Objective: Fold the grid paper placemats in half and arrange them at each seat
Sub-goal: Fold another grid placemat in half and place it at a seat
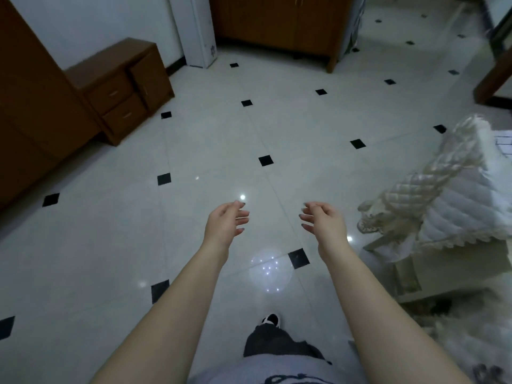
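Note:
My left hand (225,221) and my right hand (322,220) are held out in front of me over the tiled floor, palms facing each other, fingers loosely curled and holding nothing. A corner of a grid paper placemat (503,142) shows at the far right edge, lying on a table covered with a white quilted cloth (454,195). The rest of the table is outside the frame.
White floor tiles (221,151) with small black squares fill the middle. A brown drawer cabinet (122,87) stands at the left and a wooden wardrobe (279,20) at the back. A cream chair (415,273) sits under the table at the right. My foot (270,320) is below.

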